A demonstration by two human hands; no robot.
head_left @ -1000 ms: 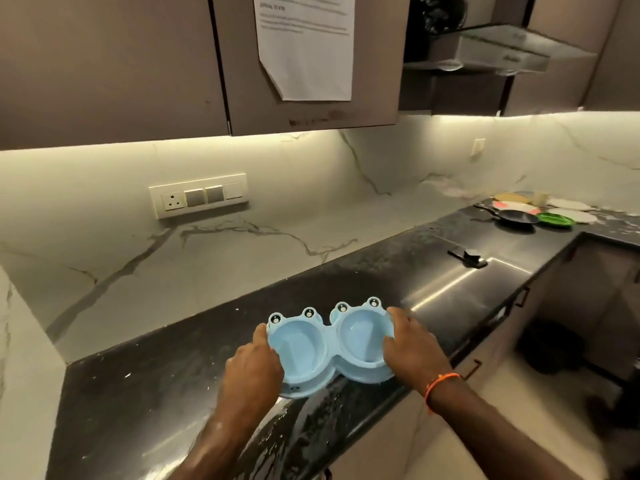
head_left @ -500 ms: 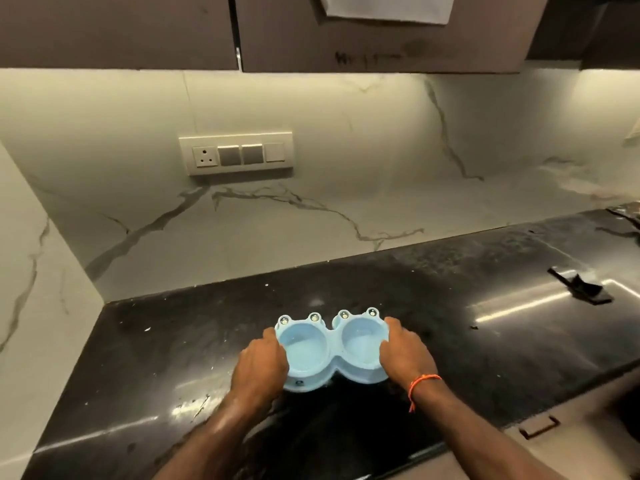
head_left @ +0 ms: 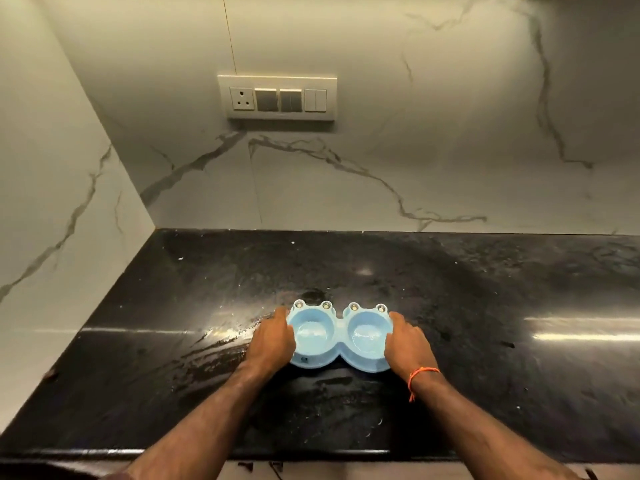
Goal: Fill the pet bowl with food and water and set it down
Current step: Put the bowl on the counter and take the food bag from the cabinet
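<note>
The blue double pet bowl (head_left: 341, 336) is gripped at its left end by the left hand (head_left: 272, 341) and at its right end by the right hand (head_left: 408, 342) — fingers curled over both rims — on the black countertop (head_left: 502, 306), below the switch plate (head_left: 277, 97). Both wells look empty, so the setting-in-place step seems in hand; next, food and water must be fetched — neither is seen here.

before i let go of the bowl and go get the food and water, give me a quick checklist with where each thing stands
1. Pet bowl upright on the countertop: ok.
2. Bowl well back from the counter's front edge: ok.
3. Both compartments free of food: ok; water cannot tell.
4. Left hand and right hand each grip an end of the bowl: ok, but not yet released.
5. Counter dry around the bowl: not ok, wet streaks show to its left.
6. Food and water source in view: not ok, neither is visible.
</note>
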